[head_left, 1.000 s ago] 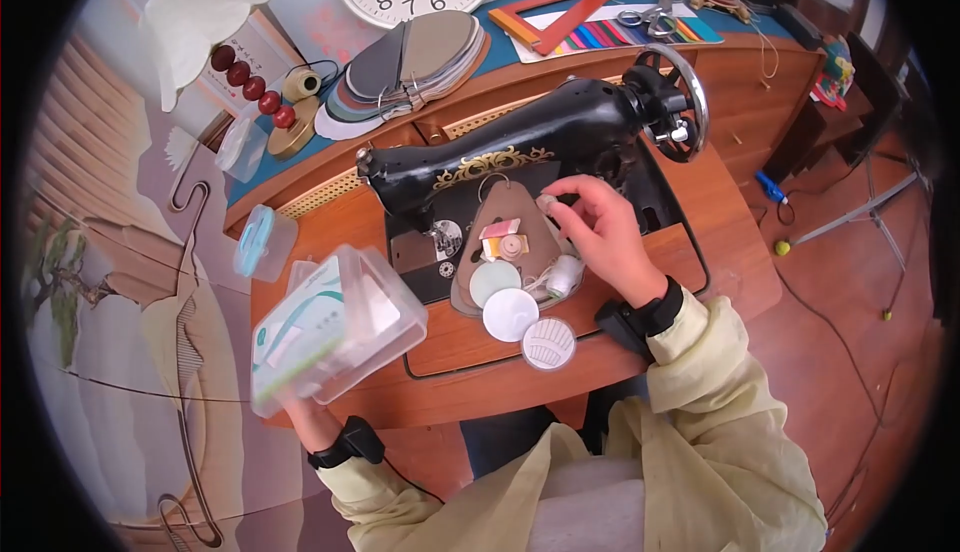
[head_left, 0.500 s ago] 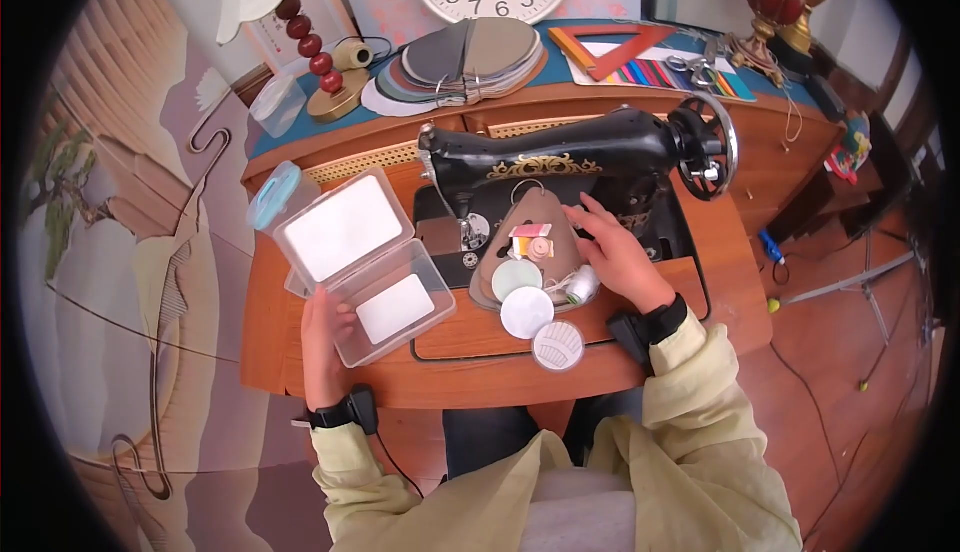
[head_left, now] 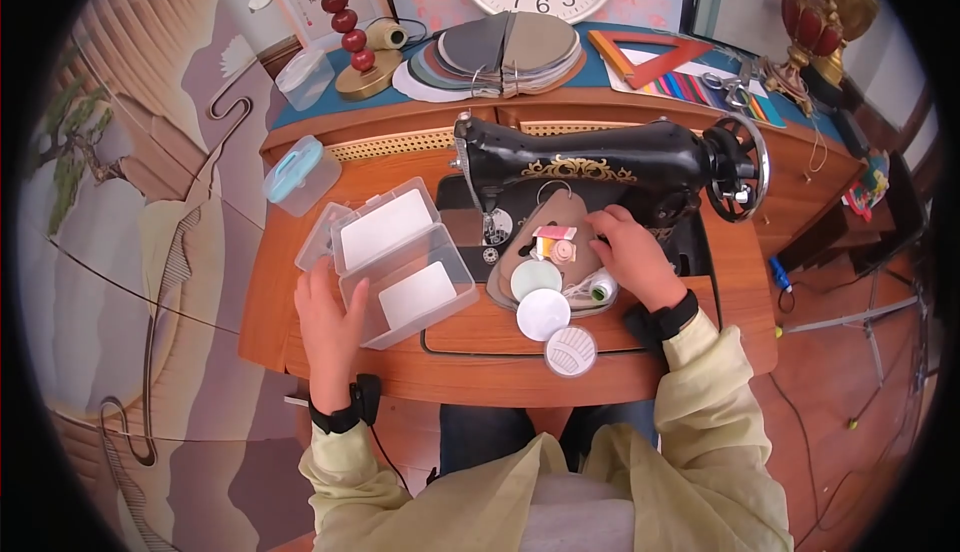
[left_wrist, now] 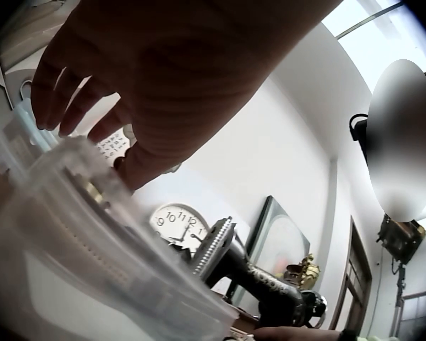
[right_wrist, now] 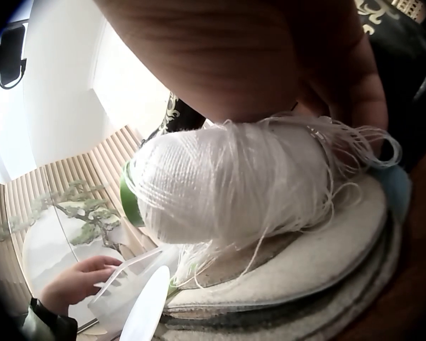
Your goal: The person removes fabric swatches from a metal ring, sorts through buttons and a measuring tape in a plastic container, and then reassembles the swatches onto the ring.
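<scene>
An open clear plastic box (head_left: 430, 329), with white panels in its lid and base, lies on the table. My left hand (head_left: 328, 324) is at its left side, fingers spread and nothing gripped. In the left wrist view those fingers hang loosely beyond the box wall (left_wrist: 121, 263). My right hand (head_left: 637, 260) is over the right edge of a ringed stack of brown swatches (head_left: 572, 214), fingers slightly bent. Below it lies a spool of white thread (right_wrist: 227, 185), which hides part of the fingertips in the right wrist view. Small pink and yellow packets (head_left: 556, 234) rest on the swatches.
A black sewing machine (head_left: 590, 157) stands behind the swatches. Round discs (head_left: 543, 315) and a needle case (head_left: 570, 351) lie in front of them. A blue-lidded box (head_left: 300, 174) sits at the left. Scissors (head_left: 735, 92) and more swatches (head_left: 470, 52) are on the back shelf.
The box has come down from my left hand onto the table and now stands open; that hand has let go. My right hand remains by the swatches, its fingers now closer to them.
</scene>
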`<act>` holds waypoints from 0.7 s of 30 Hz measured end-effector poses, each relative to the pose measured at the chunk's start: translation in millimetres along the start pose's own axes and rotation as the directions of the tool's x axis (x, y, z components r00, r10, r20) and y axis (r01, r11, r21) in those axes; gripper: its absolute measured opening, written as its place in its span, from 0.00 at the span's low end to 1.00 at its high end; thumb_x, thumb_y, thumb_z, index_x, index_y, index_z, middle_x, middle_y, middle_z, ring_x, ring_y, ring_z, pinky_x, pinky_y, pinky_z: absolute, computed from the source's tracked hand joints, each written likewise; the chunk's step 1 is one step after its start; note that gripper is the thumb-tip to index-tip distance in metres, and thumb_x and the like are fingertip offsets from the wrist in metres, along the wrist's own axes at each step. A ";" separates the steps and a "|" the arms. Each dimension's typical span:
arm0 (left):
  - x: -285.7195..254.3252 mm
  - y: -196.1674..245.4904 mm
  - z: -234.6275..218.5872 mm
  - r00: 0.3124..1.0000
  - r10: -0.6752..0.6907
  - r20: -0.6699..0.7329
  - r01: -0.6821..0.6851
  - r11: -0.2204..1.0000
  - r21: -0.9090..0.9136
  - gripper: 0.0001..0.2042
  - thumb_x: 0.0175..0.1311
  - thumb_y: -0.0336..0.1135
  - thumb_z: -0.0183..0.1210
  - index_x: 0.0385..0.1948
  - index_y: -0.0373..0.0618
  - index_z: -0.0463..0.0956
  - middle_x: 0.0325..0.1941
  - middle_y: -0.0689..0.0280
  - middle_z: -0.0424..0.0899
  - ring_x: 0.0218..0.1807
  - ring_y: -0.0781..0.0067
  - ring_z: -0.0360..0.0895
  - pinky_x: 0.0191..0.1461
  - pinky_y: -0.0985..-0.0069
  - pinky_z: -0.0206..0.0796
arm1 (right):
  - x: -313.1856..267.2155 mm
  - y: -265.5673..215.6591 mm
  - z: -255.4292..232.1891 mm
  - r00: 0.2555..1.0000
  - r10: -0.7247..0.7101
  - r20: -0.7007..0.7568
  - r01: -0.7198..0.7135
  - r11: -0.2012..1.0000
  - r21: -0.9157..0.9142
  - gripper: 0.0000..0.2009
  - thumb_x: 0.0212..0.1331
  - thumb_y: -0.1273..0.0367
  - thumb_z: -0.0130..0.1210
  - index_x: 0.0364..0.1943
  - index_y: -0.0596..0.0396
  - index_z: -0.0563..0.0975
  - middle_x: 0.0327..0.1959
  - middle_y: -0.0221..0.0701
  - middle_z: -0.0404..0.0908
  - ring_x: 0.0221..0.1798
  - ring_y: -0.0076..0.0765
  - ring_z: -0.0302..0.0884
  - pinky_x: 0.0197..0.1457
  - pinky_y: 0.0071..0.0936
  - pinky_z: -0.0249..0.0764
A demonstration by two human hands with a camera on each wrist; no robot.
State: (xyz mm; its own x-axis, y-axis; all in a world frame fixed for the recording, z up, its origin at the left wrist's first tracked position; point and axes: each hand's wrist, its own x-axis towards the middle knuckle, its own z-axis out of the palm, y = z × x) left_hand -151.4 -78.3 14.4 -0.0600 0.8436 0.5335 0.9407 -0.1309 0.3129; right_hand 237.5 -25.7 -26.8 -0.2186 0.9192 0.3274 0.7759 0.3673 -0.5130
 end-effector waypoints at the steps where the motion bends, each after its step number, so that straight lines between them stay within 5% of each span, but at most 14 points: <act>1: 5.5 11.6 -6.4 0.996 0.087 -0.015 -0.087 0.996 -0.008 0.21 0.57 0.35 0.63 0.52 0.40 0.73 0.44 0.55 0.80 0.47 0.50 0.75 0.53 0.63 0.67 | -0.5 2.2 2.2 1.000 -0.013 -0.012 0.013 1.000 -0.005 0.14 0.53 0.75 0.57 0.46 0.56 0.75 0.45 0.42 0.74 0.42 0.55 0.77 0.44 0.42 0.76; 4: 24.4 57.3 -15.6 0.918 0.321 0.232 -0.250 0.924 -0.290 0.12 0.56 0.33 0.64 0.41 0.41 0.80 0.41 0.57 0.82 0.46 0.55 0.76 0.51 0.65 0.67 | -1.0 1.8 2.0 1.000 -0.005 -0.011 0.005 1.000 -0.009 0.14 0.54 0.75 0.57 0.46 0.56 0.75 0.45 0.42 0.74 0.42 0.55 0.77 0.43 0.42 0.76; 7: 43.3 90.9 7.7 0.827 0.415 0.380 -0.324 0.903 -0.282 0.10 0.53 0.32 0.65 0.37 0.43 0.82 0.39 0.59 0.84 0.45 0.55 0.76 0.50 0.62 0.67 | -2.1 1.4 2.8 0.999 0.033 -0.011 -0.033 0.999 -0.019 0.13 0.54 0.75 0.57 0.45 0.55 0.75 0.43 0.42 0.76 0.41 0.55 0.77 0.43 0.42 0.76; 13: 57.6 112.6 80.5 0.782 0.385 0.490 -0.511 0.847 0.150 0.12 0.48 0.34 0.66 0.36 0.50 0.81 0.34 0.66 0.83 0.43 0.60 0.76 0.47 0.63 0.67 | -5.0 4.4 2.6 0.999 0.030 -0.019 -0.029 0.999 0.036 0.12 0.54 0.76 0.56 0.44 0.56 0.76 0.39 0.43 0.78 0.42 0.56 0.77 0.45 0.42 0.74; 21: 51.2 118.6 107.6 0.719 0.343 0.604 -0.546 0.817 0.186 0.10 0.47 0.34 0.64 0.33 0.53 0.79 0.31 0.68 0.82 0.45 0.65 0.77 0.47 0.61 0.61 | -8.6 6.7 6.1 0.998 0.024 -0.058 -0.023 1.000 0.017 0.08 0.53 0.75 0.54 0.38 0.55 0.74 0.35 0.42 0.76 0.37 0.55 0.78 0.39 0.45 0.76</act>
State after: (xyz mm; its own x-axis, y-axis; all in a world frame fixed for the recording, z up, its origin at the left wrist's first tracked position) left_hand -7.0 5.4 -5.7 0.4812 0.8764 0.0160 0.8633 -0.4707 -0.1820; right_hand 240.9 -30.3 -38.0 -0.1648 0.9181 0.3605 0.7707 0.3480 -0.5338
